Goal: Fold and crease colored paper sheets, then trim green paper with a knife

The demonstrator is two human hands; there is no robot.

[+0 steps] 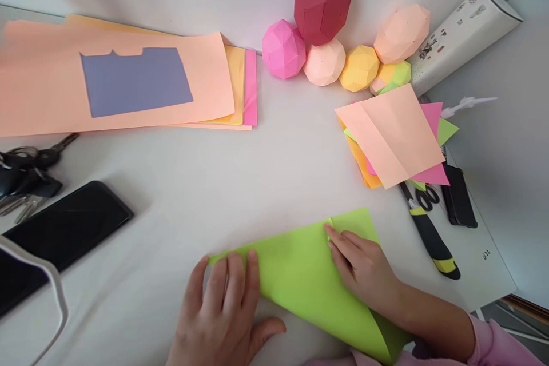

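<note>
- Green paper (pixel 295 280), bent over on itself, lies at the near edge of the counter (pixel 180 183), right of the middle; a darker flap shows at its lower right.
- The left hand (pixel 223 309) is open and palm down, fingers nearly together with their tips on the paper's left point, thumb spread out over the counter; it grips nothing.
- The right hand (pixel 373 274) has its index finger on the paper's upper edge, the other fingers partly bent; whether the thumb pinches from below, I cannot tell.
- If the left fingertips slid, the narrow point would likely swing and the layers drift apart, leaving a crooked crease.
- Pressing hard at one spot before the edges meet could set a wrinkle there.
- The loose flap lies by the pink sleeve (pixel 497 343); a tug from the forearm might drag or crumple it.
- Toward the right edge, the knife (pixel 433 240) and scissors (pixel 425 199) lie beside the stack of coloured sheets (pixel 390 131). An outward swing of the right arm could knock the knife's handle, and a careless reach under the sheets might meet its blade.
</note>
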